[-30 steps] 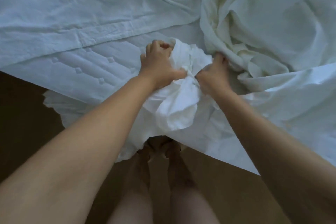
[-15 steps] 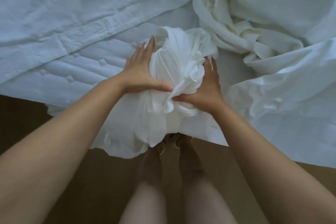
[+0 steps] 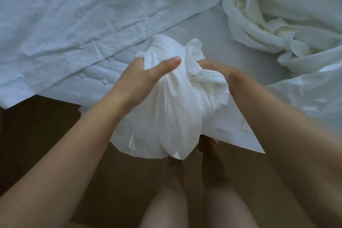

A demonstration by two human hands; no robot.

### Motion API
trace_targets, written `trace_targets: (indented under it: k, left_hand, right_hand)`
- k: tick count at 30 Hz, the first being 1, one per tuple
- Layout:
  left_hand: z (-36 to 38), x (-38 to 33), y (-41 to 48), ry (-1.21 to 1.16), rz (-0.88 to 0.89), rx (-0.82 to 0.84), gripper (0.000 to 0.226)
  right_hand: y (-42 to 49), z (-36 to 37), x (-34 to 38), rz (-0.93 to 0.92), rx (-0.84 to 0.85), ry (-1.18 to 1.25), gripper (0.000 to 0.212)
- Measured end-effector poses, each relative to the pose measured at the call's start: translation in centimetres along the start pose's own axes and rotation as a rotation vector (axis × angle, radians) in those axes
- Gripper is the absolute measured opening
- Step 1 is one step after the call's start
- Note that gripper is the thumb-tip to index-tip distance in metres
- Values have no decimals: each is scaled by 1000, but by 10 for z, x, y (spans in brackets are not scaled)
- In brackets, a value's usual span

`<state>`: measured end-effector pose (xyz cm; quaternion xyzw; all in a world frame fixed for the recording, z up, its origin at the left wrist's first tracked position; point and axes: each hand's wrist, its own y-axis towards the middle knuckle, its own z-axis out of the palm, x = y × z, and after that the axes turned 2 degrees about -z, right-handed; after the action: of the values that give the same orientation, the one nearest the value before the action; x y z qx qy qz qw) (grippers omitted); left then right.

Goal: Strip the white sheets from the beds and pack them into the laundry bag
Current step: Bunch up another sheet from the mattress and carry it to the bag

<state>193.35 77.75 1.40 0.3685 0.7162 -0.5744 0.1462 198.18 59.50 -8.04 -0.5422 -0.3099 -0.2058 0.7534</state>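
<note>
The left hand (image 3: 142, 79) grips a white bundle (image 3: 172, 105) of cloth, thumb across its front, fingers hidden behind it. The right hand (image 3: 216, 70) is against the bundle's right top, but blur and folds hide its fingers, so its grip cannot be told. The bundle hangs over the mattress's (image 3: 96, 81) near edge, and whether it is a sheet or a bag is unclear. A flat sheet (image 3: 74, 15) covers the far left. A crumpled sheet (image 3: 277, 16) fills the far right corner, cut off by the frame. Bare brown floor (image 3: 42, 135) lies below around the person's legs (image 3: 166, 201).
</note>
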Motion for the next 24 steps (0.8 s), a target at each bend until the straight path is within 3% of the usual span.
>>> trace_targets:
  k: [2, 3, 5, 7, 10, 11, 14, 17, 20, 24]
  left_hand:
    - [1, 1, -6, 278, 137, 74, 126]
    - [0, 5, -5, 449, 172, 89, 138]
    - [-6, 15, 5, 762, 232, -10, 144]
    - [0, 15, 21, 928, 279, -122, 140]
    - [37, -3, 41, 807, 333, -98, 135]
    - [47, -10, 49, 754, 333, -92, 132]
    - [47, -23, 76, 665, 300, -87, 122]
    - [31, -30, 97, 601, 260, -69, 110]
    - [27, -35, 108, 468, 204, -53, 100]
    - [4, -5, 104, 351, 252, -16, 118]
  right_hand:
    - [1, -11, -1, 127, 130, -162, 88]
    - [-2, -16, 3, 169, 196, -266, 85]
    - [6, -29, 15, 186, 149, -493, 55]
    - [5, -30, 24, 110, -38, -601, 65]
    - [-32, -16, 7, -226, -632, -630, 60]
    - [-49, -7, -2, -332, -660, -625, 61]
    - [-76, 16, -28, -392, -446, -772, 91]
    - [-57, 9, -27, -308, -404, -873, 118]
    - [-49, 3, -18, -252, -347, -803, 129]
    - [-36, -12, -15, -281, -368, -772, 135]
